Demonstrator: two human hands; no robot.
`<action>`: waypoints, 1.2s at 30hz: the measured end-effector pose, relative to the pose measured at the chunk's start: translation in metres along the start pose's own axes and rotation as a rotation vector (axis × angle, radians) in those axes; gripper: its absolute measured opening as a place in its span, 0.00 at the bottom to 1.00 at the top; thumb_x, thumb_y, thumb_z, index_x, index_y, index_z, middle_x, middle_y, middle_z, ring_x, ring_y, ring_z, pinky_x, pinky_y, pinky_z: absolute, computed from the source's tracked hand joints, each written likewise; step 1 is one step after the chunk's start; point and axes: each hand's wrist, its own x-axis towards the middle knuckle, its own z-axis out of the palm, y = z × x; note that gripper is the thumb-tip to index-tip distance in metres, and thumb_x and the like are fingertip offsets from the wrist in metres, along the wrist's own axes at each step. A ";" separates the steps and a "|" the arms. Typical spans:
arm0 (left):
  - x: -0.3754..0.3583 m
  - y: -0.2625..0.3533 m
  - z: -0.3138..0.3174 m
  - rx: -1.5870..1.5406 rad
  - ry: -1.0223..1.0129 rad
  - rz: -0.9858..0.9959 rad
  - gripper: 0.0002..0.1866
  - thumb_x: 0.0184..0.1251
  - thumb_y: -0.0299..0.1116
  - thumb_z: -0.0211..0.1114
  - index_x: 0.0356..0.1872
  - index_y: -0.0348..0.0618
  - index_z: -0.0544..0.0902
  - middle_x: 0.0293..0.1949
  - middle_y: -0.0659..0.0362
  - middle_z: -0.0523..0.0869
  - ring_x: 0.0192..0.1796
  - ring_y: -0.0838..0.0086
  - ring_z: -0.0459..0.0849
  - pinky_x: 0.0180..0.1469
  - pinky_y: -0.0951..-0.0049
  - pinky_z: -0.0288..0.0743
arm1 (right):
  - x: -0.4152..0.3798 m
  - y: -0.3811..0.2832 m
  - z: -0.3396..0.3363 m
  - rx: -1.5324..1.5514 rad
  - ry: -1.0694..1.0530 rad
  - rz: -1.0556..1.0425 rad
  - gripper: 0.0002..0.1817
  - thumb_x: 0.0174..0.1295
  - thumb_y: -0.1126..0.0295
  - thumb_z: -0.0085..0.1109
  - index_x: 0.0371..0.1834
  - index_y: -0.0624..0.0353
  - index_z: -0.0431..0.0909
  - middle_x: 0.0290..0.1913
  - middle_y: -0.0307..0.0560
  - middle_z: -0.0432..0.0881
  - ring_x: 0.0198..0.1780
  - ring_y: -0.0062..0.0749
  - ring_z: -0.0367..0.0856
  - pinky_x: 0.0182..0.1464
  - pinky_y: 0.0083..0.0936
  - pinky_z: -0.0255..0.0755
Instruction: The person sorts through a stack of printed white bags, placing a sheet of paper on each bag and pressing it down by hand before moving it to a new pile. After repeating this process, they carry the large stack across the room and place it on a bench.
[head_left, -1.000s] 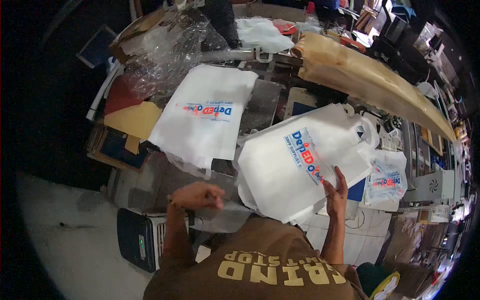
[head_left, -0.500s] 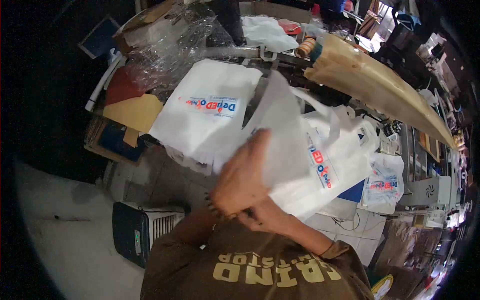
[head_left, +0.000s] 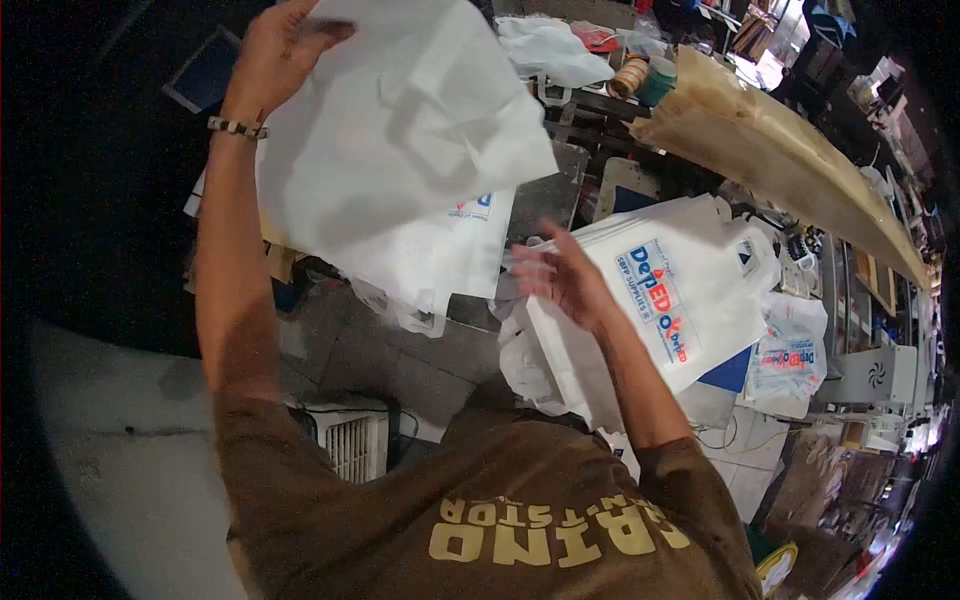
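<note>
White bag held up by its edge, clamped between thumb and fingers of the left hand, partly hiding printed bags below. Well apart from it, right hand with fingers loosely spread and blurred, just beside the bag pile; cannot tell whether touching. Farther off, beyond the right hand, long curved tan sheet.

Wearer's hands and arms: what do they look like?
Left hand: ungloved, dark-and-pale beaded bracelet at the wrist. Right hand: ungloved, motion-blurred. Both forearms uncovered below a brown short-sleeved shirt with cream lettering.
</note>
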 end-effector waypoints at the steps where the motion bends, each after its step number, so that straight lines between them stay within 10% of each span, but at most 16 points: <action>1: 0.004 0.005 0.001 -0.093 0.075 0.041 0.17 0.67 0.30 0.66 0.55 0.37 0.85 0.46 0.54 0.90 0.48 0.70 0.87 0.57 0.65 0.79 | 0.010 -0.020 0.009 0.152 -0.087 0.017 0.46 0.68 0.35 0.52 0.80 0.52 0.51 0.67 0.65 0.72 0.60 0.52 0.80 0.60 0.47 0.78; 6: -0.057 0.016 0.004 -0.296 -0.104 0.246 0.12 0.66 0.32 0.63 0.46 0.43 0.89 0.51 0.53 0.88 0.53 0.61 0.86 0.58 0.61 0.77 | 0.069 -0.068 0.012 0.489 -0.332 -0.009 0.48 0.66 0.32 0.53 0.78 0.56 0.56 0.70 0.68 0.70 0.68 0.57 0.75 0.64 0.50 0.75; 9: -0.113 -0.039 0.056 -0.254 -0.217 0.152 0.15 0.65 0.42 0.61 0.37 0.44 0.90 0.51 0.55 0.88 0.61 0.61 0.80 0.63 0.61 0.73 | 0.091 -0.062 0.008 0.533 -0.180 0.097 0.45 0.66 0.47 0.64 0.80 0.52 0.53 0.66 0.69 0.73 0.60 0.57 0.81 0.59 0.48 0.78; 12: -0.183 -0.077 0.124 -0.345 -0.144 -0.091 0.19 0.70 0.44 0.54 0.34 0.44 0.91 0.56 0.52 0.85 0.63 0.58 0.78 0.63 0.62 0.74 | 0.114 -0.010 0.008 -0.282 0.200 -0.150 0.44 0.53 0.79 0.74 0.75 0.57 0.62 0.56 0.60 0.82 0.51 0.45 0.84 0.50 0.41 0.82; 14: -0.225 -0.122 0.181 -0.421 -0.139 -0.143 0.22 0.73 0.43 0.50 0.33 0.44 0.91 0.59 0.51 0.83 0.64 0.58 0.78 0.64 0.62 0.74 | 0.152 0.051 -0.025 -0.557 0.242 -0.269 0.39 0.54 0.77 0.75 0.70 0.62 0.67 0.56 0.60 0.81 0.53 0.40 0.83 0.52 0.35 0.80; 16: -0.253 -0.165 0.229 -1.110 -0.035 -1.135 0.19 0.74 0.34 0.50 0.34 0.45 0.92 0.65 0.50 0.78 0.66 0.57 0.77 0.66 0.63 0.73 | 0.159 0.072 -0.027 -0.715 0.253 -0.326 0.36 0.55 0.77 0.74 0.68 0.66 0.67 0.57 0.59 0.79 0.55 0.39 0.81 0.53 0.32 0.79; 19: -0.287 -0.200 0.249 -0.281 -0.373 -0.562 0.15 0.69 0.27 0.55 0.38 0.48 0.92 0.68 0.50 0.76 0.67 0.58 0.76 0.68 0.63 0.72 | 0.148 0.084 -0.005 -0.862 0.357 -0.130 0.35 0.57 0.72 0.74 0.68 0.66 0.68 0.60 0.62 0.78 0.56 0.42 0.82 0.54 0.35 0.78; 20: -0.306 -0.237 0.269 -0.506 -0.344 -0.490 0.18 0.62 0.19 0.56 0.39 0.51 0.93 0.68 0.49 0.76 0.68 0.57 0.76 0.70 0.63 0.71 | 0.141 0.084 0.001 -0.954 0.365 -0.269 0.36 0.55 0.70 0.75 0.68 0.63 0.69 0.62 0.65 0.76 0.61 0.48 0.78 0.61 0.37 0.73; 21: -0.307 -0.232 0.250 -0.077 -0.422 -0.256 0.20 0.60 0.18 0.55 0.39 0.52 0.93 0.69 0.48 0.75 0.68 0.53 0.75 0.72 0.62 0.69 | 0.129 0.082 0.003 -1.051 0.372 -0.404 0.37 0.53 0.67 0.76 0.68 0.60 0.71 0.64 0.68 0.75 0.67 0.54 0.74 0.69 0.39 0.68; 23: -0.295 -0.219 0.215 0.116 -0.284 -0.171 0.24 0.54 0.17 0.57 0.55 0.39 0.82 0.61 0.48 0.82 0.66 0.54 0.77 0.72 0.56 0.67 | 0.081 0.055 0.030 -1.272 0.397 -0.752 0.35 0.56 0.67 0.73 0.68 0.58 0.71 0.66 0.65 0.73 0.68 0.57 0.71 0.71 0.44 0.65; 24: -0.248 -0.125 0.172 0.230 -0.271 -0.334 0.24 0.51 0.16 0.61 0.50 0.48 0.87 0.59 0.47 0.83 0.62 0.50 0.79 0.69 0.53 0.69 | 0.052 0.035 0.041 -1.183 0.332 -0.781 0.31 0.57 0.68 0.71 0.65 0.59 0.73 0.64 0.64 0.74 0.68 0.59 0.71 0.70 0.46 0.65; 29: -0.195 0.001 0.232 -0.261 -0.078 -0.092 0.18 0.58 0.23 0.67 0.51 0.42 0.84 0.50 0.48 0.86 0.56 0.55 0.83 0.63 0.58 0.74 | -0.082 0.022 -0.037 -1.257 0.590 -0.637 0.21 0.57 0.69 0.71 0.53 0.62 0.81 0.59 0.63 0.76 0.60 0.58 0.75 0.62 0.44 0.71; 31: -0.165 0.107 0.262 -0.693 -0.411 -0.271 0.20 0.60 0.28 0.70 0.55 0.42 0.84 0.50 0.49 0.87 0.54 0.56 0.84 0.60 0.58 0.76 | -0.137 0.028 -0.071 -1.477 0.932 -0.577 0.23 0.54 0.67 0.74 0.54 0.61 0.81 0.57 0.63 0.75 0.59 0.56 0.73 0.61 0.45 0.69; 36: -0.134 0.239 0.414 -0.703 -0.321 0.106 0.28 0.57 0.36 0.73 0.59 0.36 0.80 0.60 0.47 0.77 0.63 0.49 0.75 0.68 0.56 0.69 | -0.224 0.056 -0.120 -1.510 1.391 -0.370 0.41 0.42 0.60 0.81 0.61 0.65 0.75 0.51 0.61 0.77 0.56 0.56 0.73 0.58 0.46 0.69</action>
